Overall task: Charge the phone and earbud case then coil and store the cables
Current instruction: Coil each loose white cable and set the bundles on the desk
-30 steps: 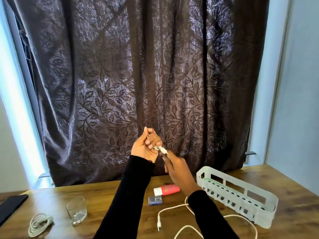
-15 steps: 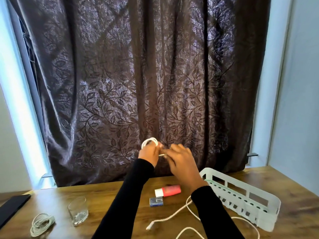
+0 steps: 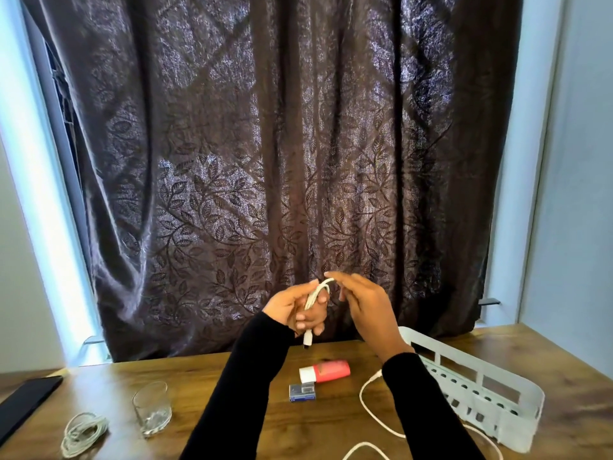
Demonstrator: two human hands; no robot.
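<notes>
While my left hand [image 3: 300,308] grips the partly wound white cable [image 3: 316,293] and my right hand [image 3: 361,302] hovers open beside it, one coil [image 3: 83,433] lies finished lower left, storage in the basket [image 3: 517,406] lower right pending.

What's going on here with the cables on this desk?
A person in black sleeves is winding a white cable into loops above a wooden table. The left hand grips the loops, a plug dangling below it, while the right hand hovers beside them with fingers loose. The cable's free length trails on the table by a white plastic basket. Another coiled cable lies at the left near a glass and a dark phone.
</notes>
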